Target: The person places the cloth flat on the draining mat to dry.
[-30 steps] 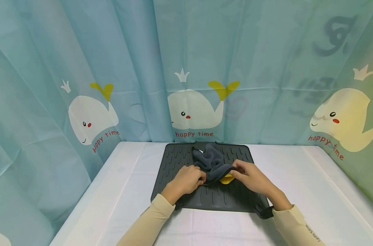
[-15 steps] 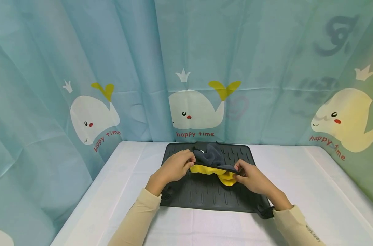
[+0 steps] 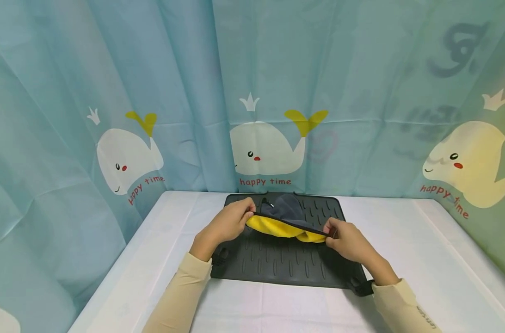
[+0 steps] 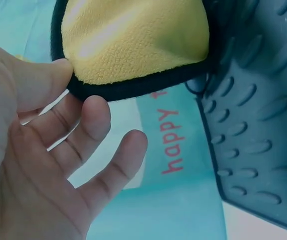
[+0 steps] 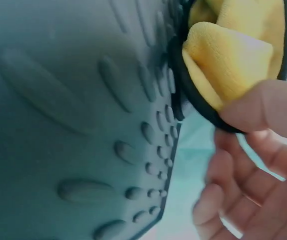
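Note:
A two-sided cloth [image 3: 273, 225], yellow on one face and dark grey on the other with a black bound edge, is stretched between both hands over a black ridged mat [image 3: 273, 263]. My left hand [image 3: 231, 221] pinches one corner between thumb and forefinger, the other fingers spread below, as the left wrist view shows. At the opposite corner my right hand [image 3: 347, 239] pinches the black edge of the cloth [image 5: 233, 60]. Yellow faces me along the near edge; the grey part bunches behind it on the mat, with a small white tag at the back.
The mat lies on a white-covered table [image 3: 165, 240], its far edge by a blue curtain [image 3: 360, 152] printed with white whales. Dark straps [image 3: 360, 286] show at the wrists, below beige sleeves [image 3: 181, 291].
My left hand has moved up and left, taking a cloth corner with it. The near edge is now pulled out straight, showing more yellow. My right hand has shifted slightly right.

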The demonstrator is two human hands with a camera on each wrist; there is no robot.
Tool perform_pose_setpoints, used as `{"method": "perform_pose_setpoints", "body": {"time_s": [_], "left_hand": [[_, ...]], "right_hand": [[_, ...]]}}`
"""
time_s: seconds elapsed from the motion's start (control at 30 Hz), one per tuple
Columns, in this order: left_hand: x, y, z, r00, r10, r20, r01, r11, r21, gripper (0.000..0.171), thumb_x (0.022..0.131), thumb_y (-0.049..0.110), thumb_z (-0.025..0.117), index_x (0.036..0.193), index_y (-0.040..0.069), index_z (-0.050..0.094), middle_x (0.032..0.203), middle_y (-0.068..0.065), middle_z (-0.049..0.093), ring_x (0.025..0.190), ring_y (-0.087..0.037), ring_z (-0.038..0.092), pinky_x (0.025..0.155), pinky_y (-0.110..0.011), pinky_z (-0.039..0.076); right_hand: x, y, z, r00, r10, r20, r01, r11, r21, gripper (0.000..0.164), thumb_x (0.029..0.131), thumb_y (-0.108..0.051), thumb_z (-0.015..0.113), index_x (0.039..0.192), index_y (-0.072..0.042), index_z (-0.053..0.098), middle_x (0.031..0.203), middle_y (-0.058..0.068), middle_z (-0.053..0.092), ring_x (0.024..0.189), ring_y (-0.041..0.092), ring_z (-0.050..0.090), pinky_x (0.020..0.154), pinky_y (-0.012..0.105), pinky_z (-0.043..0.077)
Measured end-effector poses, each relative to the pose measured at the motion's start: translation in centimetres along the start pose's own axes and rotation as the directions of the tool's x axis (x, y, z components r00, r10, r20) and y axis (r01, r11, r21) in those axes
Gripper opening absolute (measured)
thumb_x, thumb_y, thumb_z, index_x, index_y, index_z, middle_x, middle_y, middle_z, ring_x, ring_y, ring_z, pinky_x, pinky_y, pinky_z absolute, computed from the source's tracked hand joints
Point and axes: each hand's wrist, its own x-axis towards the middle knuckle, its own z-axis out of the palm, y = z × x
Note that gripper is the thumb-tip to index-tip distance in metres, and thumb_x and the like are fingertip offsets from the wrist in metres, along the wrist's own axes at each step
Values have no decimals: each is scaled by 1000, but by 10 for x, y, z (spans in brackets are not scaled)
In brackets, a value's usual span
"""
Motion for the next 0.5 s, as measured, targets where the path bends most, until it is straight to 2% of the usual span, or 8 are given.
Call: {"method": "perform_pose_setpoints", "body": {"time_s": [0.2, 0.3, 0.37, 0.5], "left_hand": [[-2, -4, -3, 999, -45, 31, 46, 998, -38, 8, 105, 8, 55, 110, 10, 62, 98, -2, 63, 83, -14, 55, 80, -33, 50], [-3, -7, -5, 997, -66, 48, 68, 997, -41, 13, 102, 6, 60, 113, 10, 67, 102, -3, 66, 89, -15, 58, 84, -35, 51], [-4, -10, -6, 996, -70, 59, 71, 997, -26, 15, 100, 5, 63, 114, 10, 70, 102, -2, 67, 90, -15, 59, 84, -35, 52], [-6, -11, -11, 994, -86, 64, 85, 996, 7, 15, 98, 3, 66, 110, 9, 73, 101, -2, 69, 88, -15, 60, 82, -36, 53]], "right_hand": [[0, 2, -11, 989, -14, -147, 15, 1000, 2, 13, 88, 1, 65, 99, -5, 64, 81, 3, 61, 71, 16, 50, 64, 28, 42], [0, 3, -14, 983, -37, -179, 34, 999, -15, 11, 89, 1, 66, 99, -5, 67, 89, 5, 64, 76, 16, 52, 68, 30, 45], [-1, 4, -16, 979, -62, -192, 59, 998, -21, 11, 90, 1, 66, 98, -6, 68, 93, 7, 66, 79, 17, 55, 72, 35, 48], [-2, 5, -19, 968, -123, -217, 119, 992, -32, 13, 93, 3, 65, 99, -8, 68, 96, 6, 68, 82, 15, 57, 75, 36, 50]]}}
